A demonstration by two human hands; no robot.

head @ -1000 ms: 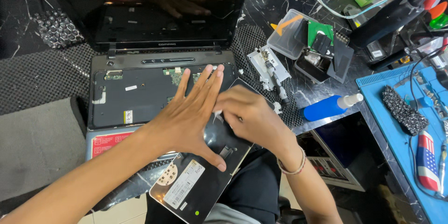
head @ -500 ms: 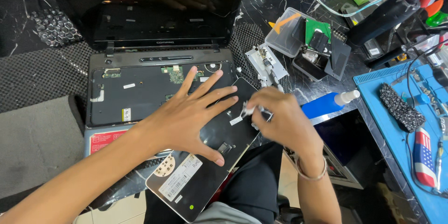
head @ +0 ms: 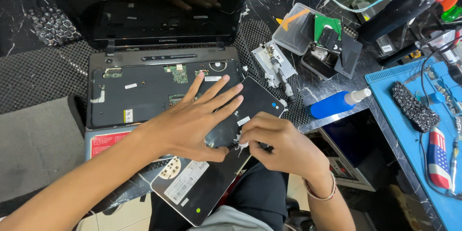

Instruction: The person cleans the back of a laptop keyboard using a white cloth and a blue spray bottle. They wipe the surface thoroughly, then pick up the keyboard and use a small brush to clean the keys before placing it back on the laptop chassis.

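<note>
On a black marbled counter (head: pixel 284 0), we see an opened laptop (head: pixel 159 86) with its keyboard removed, its dark screen tilted up at the far edge. Across the laptop's near right corner lies a long black panel (head: pixel 260 101), glossy and rounded at the corners. Its long axis runs diagonally, from the far right near a blue dot down to the near left, where it overhangs the counter above our lap. A white barcode label (head: pixel 183 183) and a round perforated sticker (head: pixel 168 168) sit on its near end.

Our left hand (head: pixel 192 125) lies flat on the middle of the panel, fingers spread wide and pointing toward the far right, pressing it down and gripping nothing. Our right hand (head: pixel 284 146) is just to the right of it, at the panel's right edge, fingers curled narrow and pinching a small scrap of white material (head: pixel 239 139). What exactly the scrap is we cannot tell. The two hands nearly touch at the thumbs, and the right hand is the nearer to the scrap.

To the right stand a clear plastic box of parts (head: pixel 308 33), a blue spray bottle (head: pixel 337 103) lying on its side and a blue work mat (head: pixel 423 130).
</note>
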